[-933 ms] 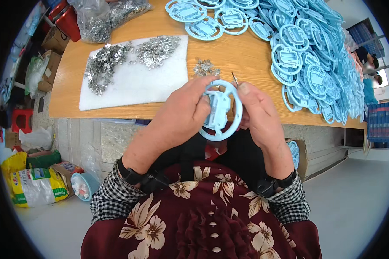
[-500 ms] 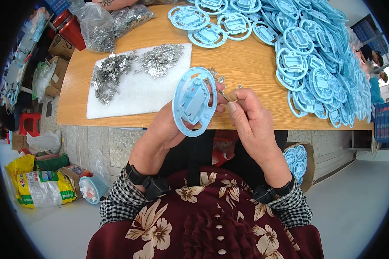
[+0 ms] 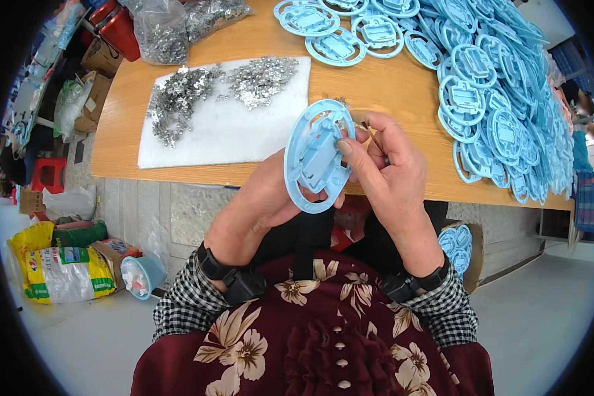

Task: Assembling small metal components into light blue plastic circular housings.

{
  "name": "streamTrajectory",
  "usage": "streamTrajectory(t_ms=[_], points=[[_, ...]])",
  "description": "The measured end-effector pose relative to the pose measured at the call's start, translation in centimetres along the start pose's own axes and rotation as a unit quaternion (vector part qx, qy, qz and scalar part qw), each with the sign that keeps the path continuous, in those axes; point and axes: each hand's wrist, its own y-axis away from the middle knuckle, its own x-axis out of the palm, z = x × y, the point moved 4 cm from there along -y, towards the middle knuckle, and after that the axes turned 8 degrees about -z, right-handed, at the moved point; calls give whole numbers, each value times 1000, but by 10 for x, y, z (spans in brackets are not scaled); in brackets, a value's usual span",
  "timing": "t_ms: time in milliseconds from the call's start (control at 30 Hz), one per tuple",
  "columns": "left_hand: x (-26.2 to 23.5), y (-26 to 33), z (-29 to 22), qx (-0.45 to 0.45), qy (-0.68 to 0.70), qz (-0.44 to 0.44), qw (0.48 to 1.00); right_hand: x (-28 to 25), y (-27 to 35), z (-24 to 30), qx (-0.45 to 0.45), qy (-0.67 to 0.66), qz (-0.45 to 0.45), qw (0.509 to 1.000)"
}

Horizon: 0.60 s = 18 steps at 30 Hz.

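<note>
Here the left hand (image 3: pixel 264 204) is gripping the blue ring (image 3: pixel 318 156) upright, its long axis vertical; right hand (image 3: pixel 383 165), just beside, is pinching its centre, perhaps holding something small.

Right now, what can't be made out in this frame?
- Head view: most of the left hand is hidden behind the blue plastic ring.
- What the right hand pinches is covered by its own fingers.
- The small metal parts on the white mat are too small to tell apart.
- The blue ring pile is cut off at the rim.

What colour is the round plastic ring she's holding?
Light blue. The plastic ring, held in both hands, shows best in the head view.
</note>
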Motion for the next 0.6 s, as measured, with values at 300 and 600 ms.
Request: streamTrajectory(t_ms=[300,600], points=[[-5,1,10,-3,-39,9,999,-11,-6,-26,137,-162,104,972],[-33,3,1,-101,161,1,982,-69,1,-52,86,-91,-11,992]])
